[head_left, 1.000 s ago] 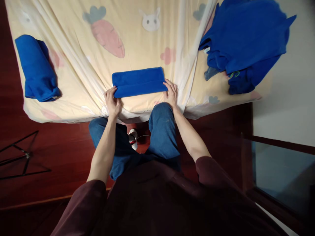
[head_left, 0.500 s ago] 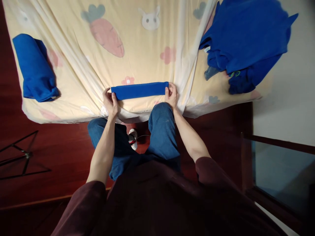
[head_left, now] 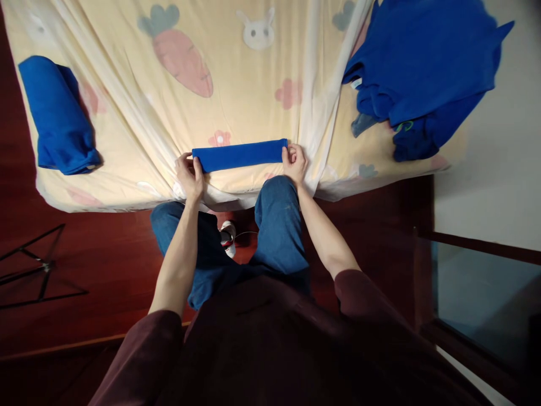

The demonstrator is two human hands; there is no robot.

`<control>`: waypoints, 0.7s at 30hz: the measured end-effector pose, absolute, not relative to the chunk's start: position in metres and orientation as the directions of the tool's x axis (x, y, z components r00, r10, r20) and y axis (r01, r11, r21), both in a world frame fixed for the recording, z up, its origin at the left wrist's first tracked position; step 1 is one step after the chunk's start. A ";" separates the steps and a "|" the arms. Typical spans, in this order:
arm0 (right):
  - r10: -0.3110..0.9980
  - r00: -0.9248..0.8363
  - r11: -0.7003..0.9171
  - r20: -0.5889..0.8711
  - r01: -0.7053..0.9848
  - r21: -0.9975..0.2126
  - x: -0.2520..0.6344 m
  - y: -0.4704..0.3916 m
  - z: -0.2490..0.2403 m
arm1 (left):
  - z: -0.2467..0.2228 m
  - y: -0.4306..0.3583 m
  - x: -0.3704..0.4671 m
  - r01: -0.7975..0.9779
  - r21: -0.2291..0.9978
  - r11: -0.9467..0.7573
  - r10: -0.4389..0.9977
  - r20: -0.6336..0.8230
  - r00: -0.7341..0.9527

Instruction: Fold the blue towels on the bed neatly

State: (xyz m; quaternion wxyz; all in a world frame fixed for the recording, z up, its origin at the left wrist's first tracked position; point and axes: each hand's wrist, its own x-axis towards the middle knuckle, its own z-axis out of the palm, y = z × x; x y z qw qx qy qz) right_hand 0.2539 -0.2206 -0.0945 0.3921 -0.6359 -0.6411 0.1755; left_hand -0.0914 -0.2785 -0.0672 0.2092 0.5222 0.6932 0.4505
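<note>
A blue cloth folded into a long narrow strip (head_left: 240, 157) lies near the front edge of the bed (head_left: 249, 96). Its left end is pinched by my left hand (head_left: 190, 176), thumb on top. At the other end my right hand (head_left: 295, 162) grips the cloth between thumb and curled fingers. What kind of garment the strip is cannot be made out. To the left rests a rolled or folded blue cloth (head_left: 59, 115). A loose heap of blue clothing (head_left: 426, 62) with a small white label sits at the right, apart from my hands.
The sheet is pale yellow with carrots, rabbits and flowers, and has long creases. A black metal tripod stand (head_left: 46, 266) is on the dark red floor (head_left: 105, 282) at left. A white wall (head_left: 499, 169) borders the right. My knees are close to the bed edge.
Both hands keep hold of the strip's ends. The right hand's thumb and the strip's right end have shifted very slightly to the left; little else differs.
</note>
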 end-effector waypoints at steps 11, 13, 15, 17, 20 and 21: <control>0.939 0.122 0.169 0.321 0.651 -0.740 0.250 -0.225 -0.079 | -0.069 -0.278 -0.089 0.630 0.769 0.106 0.870 0.235 -0.433; 0.940 0.055 0.215 0.337 0.672 -0.708 0.253 -0.225 -0.078 | -0.068 -0.278 -0.089 0.661 0.744 0.098 0.869 0.260 -0.421; 0.937 -0.024 0.262 0.348 0.707 -0.656 0.256 -0.225 -0.077 | -0.066 -0.279 -0.090 0.704 0.708 0.062 0.873 0.303 -0.382; 0.939 -0.093 0.289 0.330 0.731 -0.618 0.258 -0.225 -0.076 | -0.063 -0.279 -0.090 0.737 0.676 0.007 0.892 0.329 -0.310; 0.953 -0.143 0.284 0.268 0.728 -0.624 0.259 -0.226 -0.073 | -0.057 -0.281 -0.089 0.754 0.656 -0.039 0.932 0.295 -0.209; 0.956 -0.147 0.279 0.254 0.724 -0.631 0.259 -0.226 -0.073 | -0.055 -0.282 -0.089 0.754 0.655 -0.039 0.942 0.277 -0.191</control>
